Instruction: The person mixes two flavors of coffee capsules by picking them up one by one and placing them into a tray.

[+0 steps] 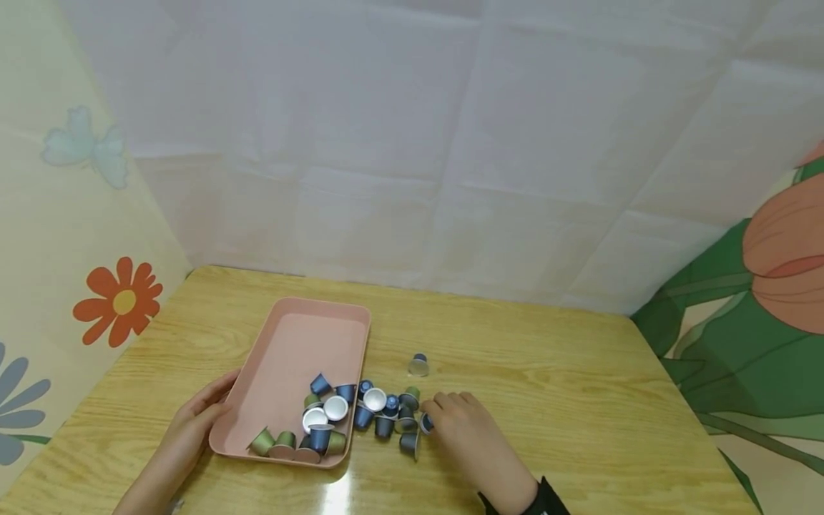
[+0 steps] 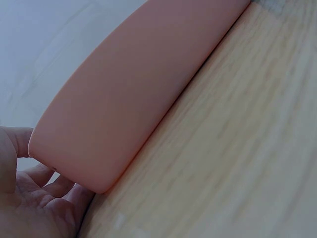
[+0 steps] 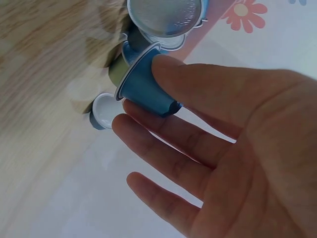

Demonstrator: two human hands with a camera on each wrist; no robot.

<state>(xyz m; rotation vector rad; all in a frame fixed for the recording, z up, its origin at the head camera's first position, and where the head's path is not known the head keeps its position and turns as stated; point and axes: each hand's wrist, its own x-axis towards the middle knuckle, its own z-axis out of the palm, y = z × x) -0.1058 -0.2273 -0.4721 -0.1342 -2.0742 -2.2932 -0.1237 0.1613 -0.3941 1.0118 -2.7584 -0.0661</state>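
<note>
My right hand [image 1: 475, 442] pinches a blue coffee capsule [image 3: 143, 84] between thumb and fingers, to the right of a cluster of capsules on the table. In the right wrist view the capsule's foil rim points away from the palm. On the left, my left hand [image 1: 192, 420] grips the side of a pink tray [image 1: 277, 365], thumb at its rim and fingers under its edge. Blue, green and white-faced capsules [image 1: 335, 408] lie in the tray's near right corner. Just outside its right wall, several more capsules [image 1: 384, 428] are bunched together.
A lone capsule [image 1: 418, 365] sits behind the cluster on the wooden table [image 1: 547, 379]. A pale cloth [image 1: 412, 143] hangs along the back edge. Printed panels with a red flower [image 1: 122, 302] and a large tulip [image 1: 788, 257] flank the table.
</note>
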